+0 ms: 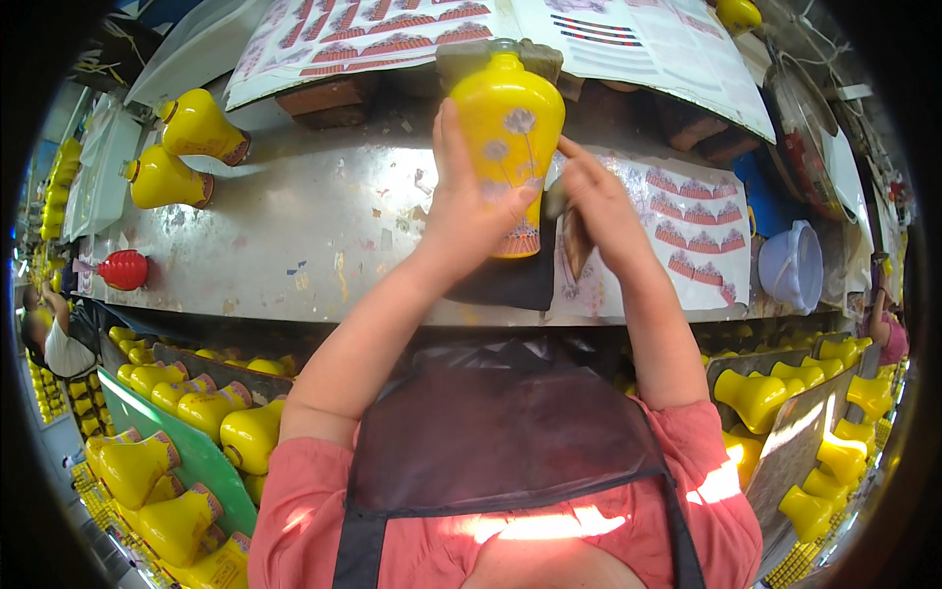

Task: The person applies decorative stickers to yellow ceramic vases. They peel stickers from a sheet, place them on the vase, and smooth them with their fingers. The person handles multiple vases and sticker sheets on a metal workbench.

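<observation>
A glossy yellow bottle (505,108) stands over the middle of the bench, neck away from me. Dandelion-like decals show on its face, with a patterned band round its base. My left hand (466,201) grips the bottle's left side, thumb across the lower front. At the bottle's right edge is my right hand (596,201), fingers curled. From under its fingers sticks a flat brown piece (576,240), perhaps a scraper; its kind is unclear. A dark cloth or pad (510,285) lies beneath the bottle's base.
Printed decal sheets lie on a raised board (667,59) and a lower sheet (697,226) on the metal bench (334,226). Two yellow bottles (201,128), a red container (125,269) and a pale bucket (791,267) stand around. Racked yellow bottles (147,471) flank me; people work at both edges.
</observation>
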Tool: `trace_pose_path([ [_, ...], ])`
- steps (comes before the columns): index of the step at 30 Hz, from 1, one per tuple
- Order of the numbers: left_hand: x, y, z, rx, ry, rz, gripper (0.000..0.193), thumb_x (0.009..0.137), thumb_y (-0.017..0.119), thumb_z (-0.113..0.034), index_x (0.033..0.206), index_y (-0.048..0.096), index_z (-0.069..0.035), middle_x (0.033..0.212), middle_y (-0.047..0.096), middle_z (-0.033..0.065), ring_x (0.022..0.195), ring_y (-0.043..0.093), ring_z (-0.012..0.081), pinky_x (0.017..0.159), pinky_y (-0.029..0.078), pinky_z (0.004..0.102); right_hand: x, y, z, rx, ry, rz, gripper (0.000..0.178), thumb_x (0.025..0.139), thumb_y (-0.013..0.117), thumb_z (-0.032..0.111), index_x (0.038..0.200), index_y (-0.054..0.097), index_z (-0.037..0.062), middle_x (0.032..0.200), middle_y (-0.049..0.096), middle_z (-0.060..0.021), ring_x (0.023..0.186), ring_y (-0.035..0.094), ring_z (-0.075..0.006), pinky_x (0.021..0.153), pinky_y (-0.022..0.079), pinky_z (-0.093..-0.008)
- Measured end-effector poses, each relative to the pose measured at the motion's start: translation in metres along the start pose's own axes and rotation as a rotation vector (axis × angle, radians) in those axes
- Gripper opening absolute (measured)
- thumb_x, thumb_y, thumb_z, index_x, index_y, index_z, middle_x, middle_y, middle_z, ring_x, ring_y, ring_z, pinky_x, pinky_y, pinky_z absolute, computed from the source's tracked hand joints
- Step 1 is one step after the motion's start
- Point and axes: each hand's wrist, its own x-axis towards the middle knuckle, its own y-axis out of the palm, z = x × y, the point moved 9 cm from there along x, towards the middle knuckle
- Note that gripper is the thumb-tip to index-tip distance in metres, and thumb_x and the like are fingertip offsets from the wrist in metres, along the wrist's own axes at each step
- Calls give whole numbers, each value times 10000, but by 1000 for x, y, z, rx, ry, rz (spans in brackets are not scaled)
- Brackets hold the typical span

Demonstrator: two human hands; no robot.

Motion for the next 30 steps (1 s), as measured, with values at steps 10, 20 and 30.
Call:
trace_pose_path([
  [10, -2, -2, 1, 19, -25, 0, 1194, 815, 805, -222, 1634, -34, 7, 1657, 110, 320, 1560, 163, 461, 1263, 233, 463, -62, 27, 139, -813, -1000, -432, 281, 888, 793, 79, 1140, 676, 39, 1017, 737, -114, 876, 751, -257, 766, 591, -335],
  [20, 0, -5, -4, 8, -6, -7, 1169, 820, 810, -245, 1640, 12, -6, 1639, 185, 286, 1530, 246, 433, 1247, 270, 466, -38, 1, 145, -750, -880, -552, 324, 855, 835, 106, 1148, 707, 54, 1002, 752, -122, 794, 756, -240, 712, 594, -315],
  [30, 17, -7, -8, -350, -141, -38, 785, 1078, 486, -348, 1666, 47, -70, 1619, 237, 231, 1498, 315, 336, 1222, 283, 418, -56, 2, 113, -777, -916, -572, 364, 843, 854, 119, 1170, 701, 68, 959, 759, -137, 758, 759, -248, 670, 594, -329],
])
